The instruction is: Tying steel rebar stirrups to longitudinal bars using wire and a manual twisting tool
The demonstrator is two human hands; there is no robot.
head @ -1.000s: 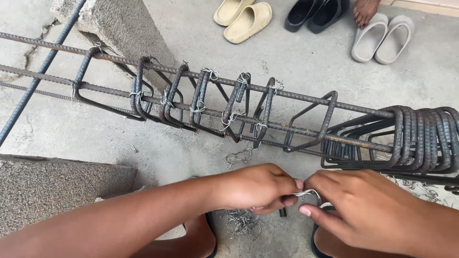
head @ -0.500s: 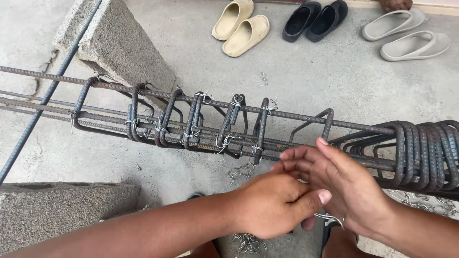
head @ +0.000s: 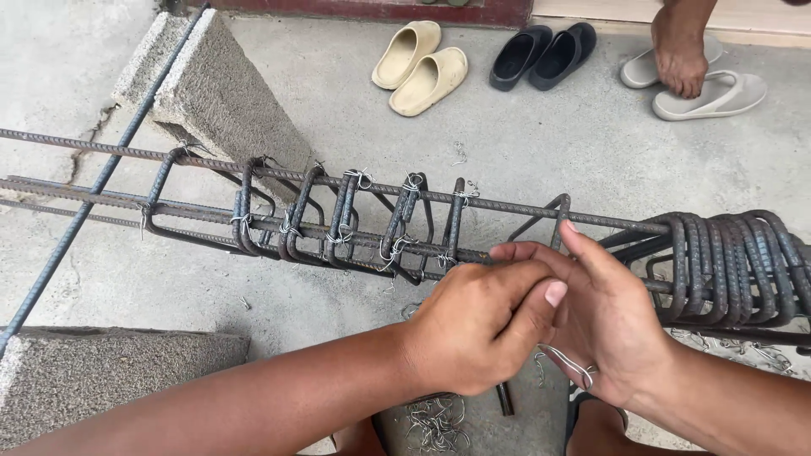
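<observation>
The left hand (head: 473, 338) pinches with closed fingers a thin tie wire (head: 564, 363) lying in the open right hand (head: 612, 325), just below the rebar cage (head: 405, 224); the springy wire may slip from this small grip.

A grey concrete floor (head: 549, 143) fills the scene under flat, even daylight, cracked near the left edge. A rough concrete block (head: 215, 105) lies on it at upper left; a second concrete block (head: 110, 380) sits nearer, below and left of the first. Right of the first block stand beige slides (head: 418, 67), then black slides (head: 541, 55), then grey slides (head: 710, 89), a bare foot (head: 680, 51) over one. Behind the shoes runs a dark red threshold (head: 380, 10).
</observation>
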